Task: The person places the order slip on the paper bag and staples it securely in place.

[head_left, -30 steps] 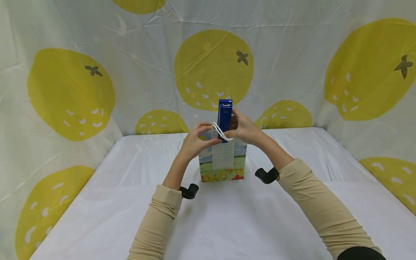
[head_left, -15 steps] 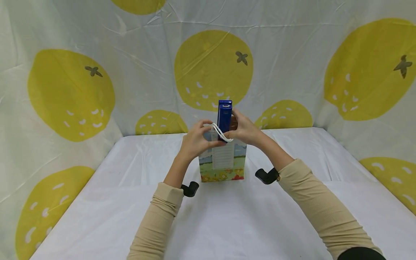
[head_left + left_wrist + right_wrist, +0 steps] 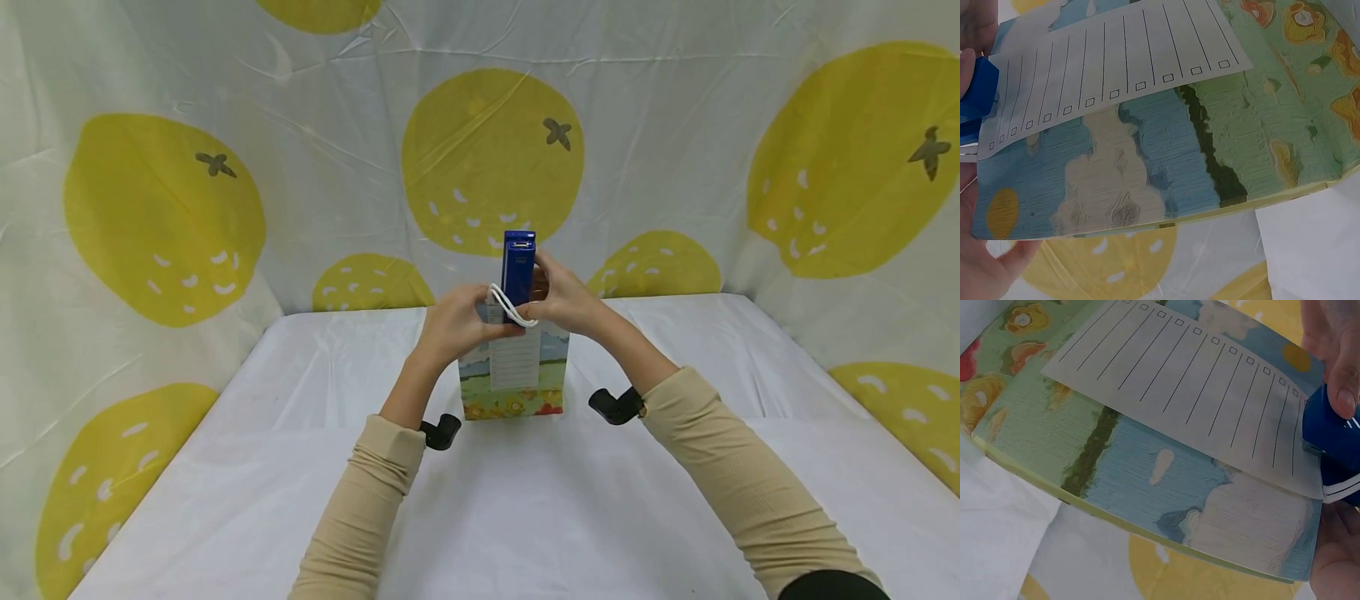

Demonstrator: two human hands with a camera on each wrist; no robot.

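A blue stapler stands end-up at the top edge of a paper bag with a painted landscape. A white lined sheet with checkboxes lies against the bag's front, its upper end reaching the stapler. My right hand grips the stapler from the right. From the left, my left hand closes in at its lower end; in the right wrist view a thumb presses on the stapler. The bag's white cord handle hangs across the stapler's front. The stapler's tip is hidden by fingers and paper.
The bag stands upright on a white-covered table. Behind it hangs a white curtain printed with large yellow fruits. Black wrist cameras sit on both forearms. A dark round object shows at the bottom right.
My left hand has shifted slightly right, its thumb reaching further across the stapler's lower end and its fingers drawn in. The right hand, stapler and bag stay almost still.
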